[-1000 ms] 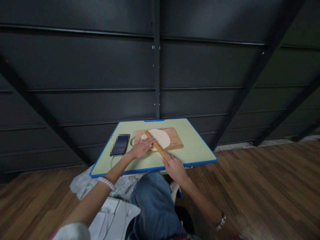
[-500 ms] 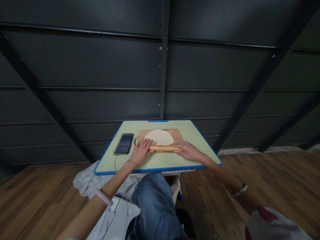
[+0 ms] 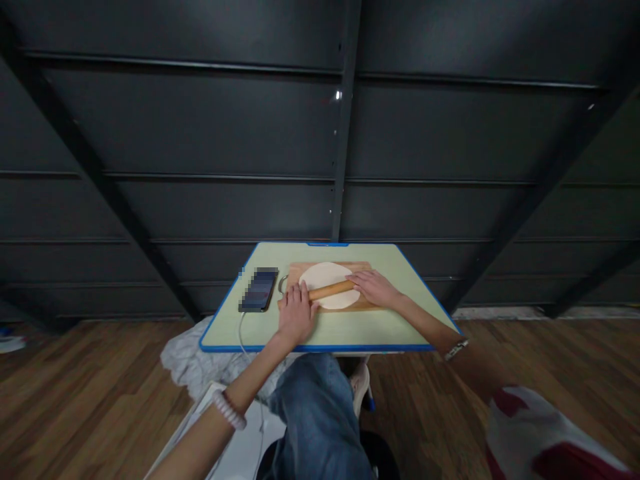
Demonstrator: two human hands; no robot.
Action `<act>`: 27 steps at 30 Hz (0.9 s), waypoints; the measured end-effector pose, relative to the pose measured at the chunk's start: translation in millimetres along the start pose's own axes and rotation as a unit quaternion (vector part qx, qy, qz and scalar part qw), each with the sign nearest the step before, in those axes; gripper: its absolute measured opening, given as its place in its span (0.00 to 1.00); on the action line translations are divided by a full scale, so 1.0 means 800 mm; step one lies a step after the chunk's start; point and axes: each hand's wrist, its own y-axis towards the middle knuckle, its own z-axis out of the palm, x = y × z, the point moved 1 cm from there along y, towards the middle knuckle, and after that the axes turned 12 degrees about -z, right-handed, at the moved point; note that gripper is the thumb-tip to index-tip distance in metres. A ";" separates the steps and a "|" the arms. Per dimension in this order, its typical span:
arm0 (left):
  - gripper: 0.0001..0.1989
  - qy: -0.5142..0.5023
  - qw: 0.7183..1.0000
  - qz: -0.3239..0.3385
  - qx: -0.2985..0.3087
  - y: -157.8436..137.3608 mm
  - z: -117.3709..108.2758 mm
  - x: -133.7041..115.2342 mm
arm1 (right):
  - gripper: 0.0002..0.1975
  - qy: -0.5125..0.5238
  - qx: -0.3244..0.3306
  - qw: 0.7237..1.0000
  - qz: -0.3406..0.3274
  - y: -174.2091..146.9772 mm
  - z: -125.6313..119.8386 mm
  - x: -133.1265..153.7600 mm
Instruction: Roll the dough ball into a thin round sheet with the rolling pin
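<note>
A wooden rolling pin [image 3: 330, 290] lies across a flat, pale oval of dough [image 3: 327, 272] on a wooden board [image 3: 367, 303]. My left hand [image 3: 298, 312] covers the pin's left end, fingers laid over it near the board's metal ring handle [image 3: 282, 285]. Over the right end rests my right hand [image 3: 375, 288], its fingers on top of the pin. The pin slants, its right end farther from me than its left. Both palms hide the ends of the pin.
The board sits on a pale green table [image 3: 255, 330] with a blue rim. A phone [image 3: 260, 290] with a white cable [image 3: 242, 333] lies to the left. Crumpled white cloth [image 3: 187, 357] hangs below the left edge. Dark metal panels [image 3: 225, 120] stand behind.
The rolling pin has moved forward from the dough's near edge onto its middle and now slants. My right hand went farther forward. The view has shifted slightly.
</note>
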 end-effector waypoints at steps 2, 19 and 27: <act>0.35 0.001 1.000 -0.023 0.013 0.010 0.002 -0.002 | 0.23 0.006 -0.001 1.000 0.012 0.009 0.006 0.000; 0.35 0.008 0.993 0.015 0.116 0.163 0.045 -0.002 | 0.35 0.086 0.037 0.990 0.107 0.065 0.045 -0.020; 0.36 -0.066 0.975 0.062 0.204 0.229 0.059 -0.017 | 0.38 0.087 0.019 0.983 0.159 0.071 0.052 -0.026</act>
